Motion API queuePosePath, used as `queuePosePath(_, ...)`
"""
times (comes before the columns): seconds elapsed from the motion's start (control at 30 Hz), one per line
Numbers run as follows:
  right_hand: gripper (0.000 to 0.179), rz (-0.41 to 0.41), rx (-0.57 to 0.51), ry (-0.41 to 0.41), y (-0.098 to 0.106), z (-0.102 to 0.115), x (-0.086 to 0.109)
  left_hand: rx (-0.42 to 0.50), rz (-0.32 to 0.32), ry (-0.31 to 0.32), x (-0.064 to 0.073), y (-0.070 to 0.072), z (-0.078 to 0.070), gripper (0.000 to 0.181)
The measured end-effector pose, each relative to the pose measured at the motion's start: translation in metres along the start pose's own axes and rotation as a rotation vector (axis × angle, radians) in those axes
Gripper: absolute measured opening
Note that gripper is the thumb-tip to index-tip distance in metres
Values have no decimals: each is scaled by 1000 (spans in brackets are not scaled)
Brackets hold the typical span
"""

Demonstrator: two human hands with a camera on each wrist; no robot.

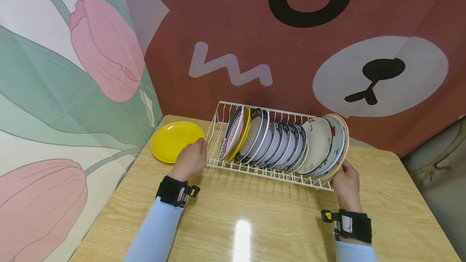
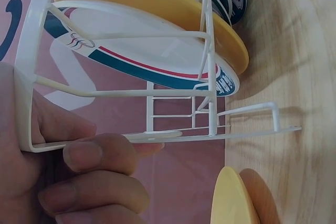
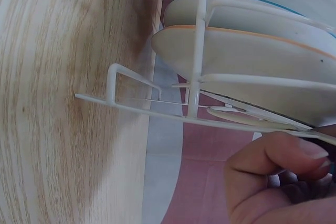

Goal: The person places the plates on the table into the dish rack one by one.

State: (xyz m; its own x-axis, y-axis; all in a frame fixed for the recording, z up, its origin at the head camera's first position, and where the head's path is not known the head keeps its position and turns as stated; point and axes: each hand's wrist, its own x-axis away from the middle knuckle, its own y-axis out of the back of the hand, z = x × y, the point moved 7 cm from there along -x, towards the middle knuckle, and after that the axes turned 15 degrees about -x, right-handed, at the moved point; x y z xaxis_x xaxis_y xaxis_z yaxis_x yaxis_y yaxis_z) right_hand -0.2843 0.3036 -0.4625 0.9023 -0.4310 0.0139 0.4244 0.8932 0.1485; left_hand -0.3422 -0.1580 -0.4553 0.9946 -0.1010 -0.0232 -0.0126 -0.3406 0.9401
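Note:
A white wire dish rack (image 1: 267, 176) stretches between both hands, loaded with upright plates. My left hand (image 1: 191, 159) grips its left end; the left wrist view shows the fingers (image 2: 105, 195) curled round the wire frame. On the opposite end, my right hand (image 1: 347, 181) grips the frame, with fingers (image 3: 278, 153) bent about the wire. From left to right stand a white plate with a green-and-red rim (image 1: 233, 132), a yellow plate (image 1: 240, 142), several dark-rimmed plates (image 1: 278, 144) and larger pale plates (image 1: 317, 144). Whether every rack foot touches the wood, I cannot tell.
A yellow oval plate (image 1: 176, 142) lies flat on the wooden table (image 1: 291, 221), just left of the rack and close to my left hand. A wall hanging with a brown bear (image 1: 236, 19) rises behind the table, and a tulip-patterned one (image 1: 105, 47) borders the left.

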Motion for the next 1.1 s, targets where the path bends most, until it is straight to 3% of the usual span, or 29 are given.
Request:
queuePosePath(0.43,49,-10,-30,-14,2,0,-1,90,15,5,-1,-4,2,41)
queuePosePath(0.6,47,-9,-41,-19,0,-1,-2,166,-19,14,-1,6,15,53)
queuePosePath(0.7,47,-8,-49,-19,-2,-2,-3,218,-90,86,-1,18,38,61)
queuePosePath(0.83,46,-5,-54,-16,-2,-2,-2,253,-164,230,0,31,85,69)
queuePosePath(0.97,47,-4,-41,-9,-1,-2,-2,294,-159,364,7,34,129,75)
queuePosePath(1.1,47,-7,-31,-5,0,-1,-1,286,-149,458,17,31,159,78)
